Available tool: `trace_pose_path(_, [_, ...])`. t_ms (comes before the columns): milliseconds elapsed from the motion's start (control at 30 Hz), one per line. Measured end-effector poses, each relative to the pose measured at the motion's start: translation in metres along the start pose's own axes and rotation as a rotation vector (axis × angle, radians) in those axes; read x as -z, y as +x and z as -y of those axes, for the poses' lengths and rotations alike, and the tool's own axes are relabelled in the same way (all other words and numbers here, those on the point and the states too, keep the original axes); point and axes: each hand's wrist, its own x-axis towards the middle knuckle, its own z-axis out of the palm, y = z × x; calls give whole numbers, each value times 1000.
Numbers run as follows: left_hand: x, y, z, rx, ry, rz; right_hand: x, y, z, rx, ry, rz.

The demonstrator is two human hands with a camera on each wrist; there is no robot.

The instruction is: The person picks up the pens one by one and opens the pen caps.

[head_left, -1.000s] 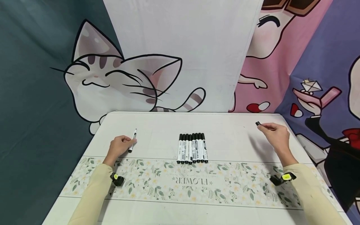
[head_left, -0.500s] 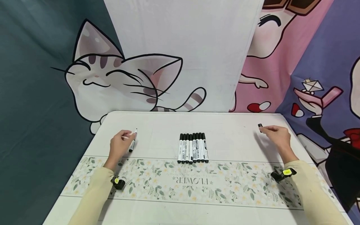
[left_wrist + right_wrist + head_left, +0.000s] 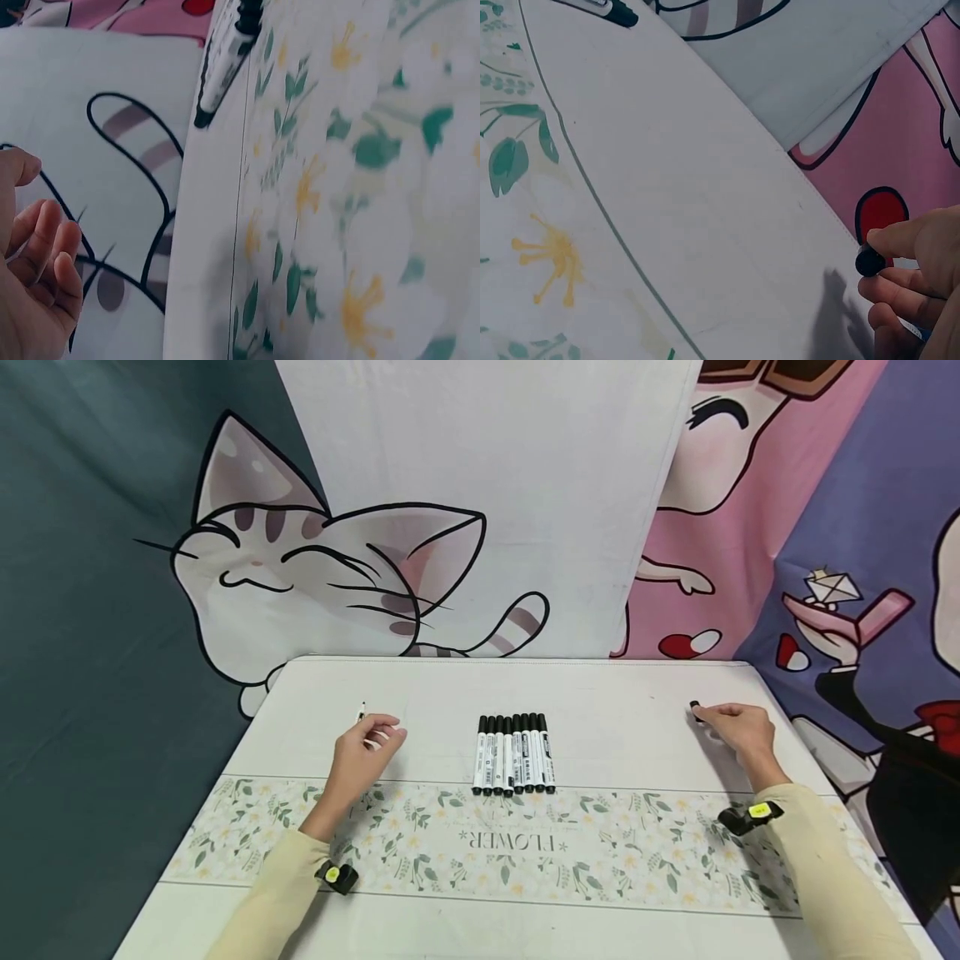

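My left hand [image 3: 365,756] is off any object, its fingers loosely bent, between a single marker and a row of markers. The single marker [image 3: 362,712] lies without its cap on the table at left; my left hand hides most of it, and its thin tip points away. In the middle, several black-capped white markers [image 3: 514,756] lie side by side. Over at the right, my right hand [image 3: 742,731] pinches a small black marker cap [image 3: 870,261] between thumb and fingers, low over the table. Whether the cap touches the tabletop I cannot tell.
A white table [image 3: 600,710] carries a floral printed band [image 3: 405,852] across its front part. Behind its far edge hangs a cloth backdrop [image 3: 585,527] with cartoon figures. Each wrist wears a small black camera.
My left hand has let go of the uncapped marker and moved right, toward the row. The right hand, still pinching the cap, has come slightly down and nearer.
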Motion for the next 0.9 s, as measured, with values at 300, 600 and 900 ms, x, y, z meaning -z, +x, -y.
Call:
trace_pose_path(300, [-16, -12, -20, -18, -26, 106, -6, 2, -7, 13, -36, 8])
trace_pose_path(600, [-25, -13, -29, -3, -31, 126, -6, 2, -8, 34, -80, 4])
trace_pose_path(900, [-32, -8, -24, 36, -12, 159, 0, -2, -6, 88, -91, -4])
